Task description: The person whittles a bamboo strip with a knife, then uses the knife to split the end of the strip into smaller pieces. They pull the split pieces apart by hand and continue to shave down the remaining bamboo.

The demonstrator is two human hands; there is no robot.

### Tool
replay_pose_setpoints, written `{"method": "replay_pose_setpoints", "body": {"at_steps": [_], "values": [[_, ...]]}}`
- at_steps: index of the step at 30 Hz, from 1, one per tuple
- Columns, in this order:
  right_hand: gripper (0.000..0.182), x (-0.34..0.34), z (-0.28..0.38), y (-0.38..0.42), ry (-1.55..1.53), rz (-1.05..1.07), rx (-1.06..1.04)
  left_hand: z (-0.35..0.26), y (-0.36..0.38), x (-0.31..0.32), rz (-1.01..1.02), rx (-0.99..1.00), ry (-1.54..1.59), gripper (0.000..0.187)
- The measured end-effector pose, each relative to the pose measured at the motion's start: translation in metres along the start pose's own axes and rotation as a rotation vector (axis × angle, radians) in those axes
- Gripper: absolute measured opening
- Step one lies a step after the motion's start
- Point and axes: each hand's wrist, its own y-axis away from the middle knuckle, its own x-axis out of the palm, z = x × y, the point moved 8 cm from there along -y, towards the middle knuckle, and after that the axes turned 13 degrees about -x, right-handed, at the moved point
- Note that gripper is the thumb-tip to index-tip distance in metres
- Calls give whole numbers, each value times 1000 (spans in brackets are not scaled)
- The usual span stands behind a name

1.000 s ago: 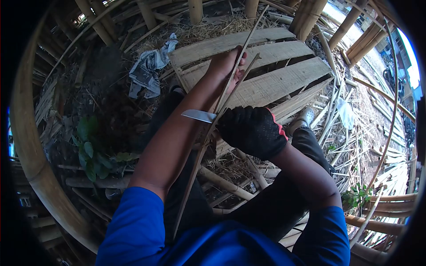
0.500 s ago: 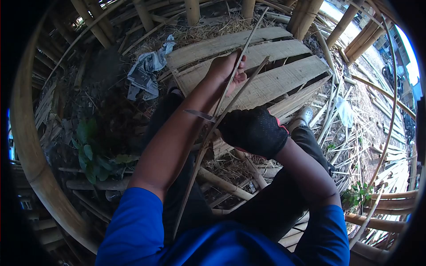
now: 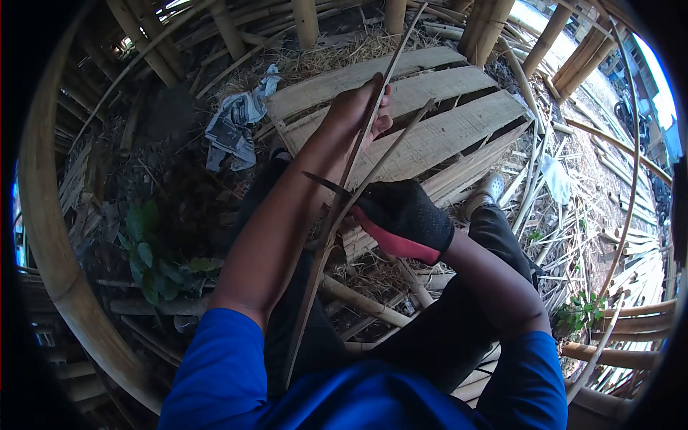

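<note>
My bare left hand (image 3: pixel 364 113) is closed around a long thin bamboo strip (image 3: pixel 308 304) that runs from the top of the view down to my lap. My right hand (image 3: pixel 405 218), in a black glove with a red edge, grips a knife whose handle is hidden in the fist. The dark knife blade (image 3: pixel 326 183) points left across the strip, over my left forearm. At the blade the strip parts in two. One branch passes through my left hand, and a shorter split branch (image 3: pixel 401 140) slants up to the right, its end free.
Under my hands lies a slatted wooden platform (image 3: pixel 459 132). Crumpled printed paper (image 3: pixel 233 129) is on the ground to its left. A thick bamboo pole (image 3: pixel 68 276) curves along the left side, a leafy plant (image 3: pixel 147 254) beside it. Bamboo scraps (image 3: pixel 559 244) litter the right.
My right hand has rolled, so the glove's red edge now shows along its lower side. The blade has turned with it, looking thinner and darker. My left hand has shifted slightly left.
</note>
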Motion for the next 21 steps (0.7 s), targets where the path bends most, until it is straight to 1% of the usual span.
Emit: {"method": "replay_pose_setpoints", "body": {"at_steps": [2, 3, 5, 6, 8, 9, 11, 12, 13, 14, 15, 16, 17, 18, 19, 20, 21], "values": [[14, 2, -4, 6, 11, -68, 30, -7, 4, 2, -84, 42, -70, 28], [14, 4, -2, 8, 14, -66, 30, -10, 5, 0, -135, 34, -139, 30], [19, -1, -1, 10, 253, -88, 59, -12, 7, 2, -148, 48, -152, 30], [19, -2, -1, 10, 256, -86, 58, -14, 8, 4, -165, 61, -166, 31], [23, -5, 6, 6, 557, -24, -36, -18, 12, 6, -184, 76, -160, 31], [23, -3, 5, 4, 558, -20, -39, -21, 15, 5, -204, 90, -157, 32], [19, -17, 16, 2, 773, -267, -119, -28, 18, 4, -217, 93, -210, 33], [19, -21, 17, -2, 771, -263, -122, -30, 19, 3, -231, 89, -265, 34], [23, -29, 15, -7, 861, -214, -44, -31, 18, -2, -233, 88, -261, 34], [28, -35, 9, -9, 950, -166, 34, -37, 17, -4, -188, 131, -258, 34], [33, -43, 0, -6, 981, -203, 24, -43, 18, -7, -145, 173, -254, 35], [39, -51, -7, -5, 1012, -241, 14, -48, 19, -12, -148, 174, -253, 35], [44, -60, -21, -3, 987, -177, 191, -53, 20, -16, -132, 168, -244, 35], [42, -71, -35, 1, 793, -234, 400, -56, 22, -20, -115, 162, -234, 34], [38, -75, -52, 8, 740, -294, 446, -60, 32, -18, -73, 172, -234, 33], [35, -78, -73, 19, 687, -355, 493, -61, 38, -15, -73, 172, -234, 33], [35, -80, -86, 28, 687, -355, 495, -64, 44, -19, -167, 183, -233, 32]]}}
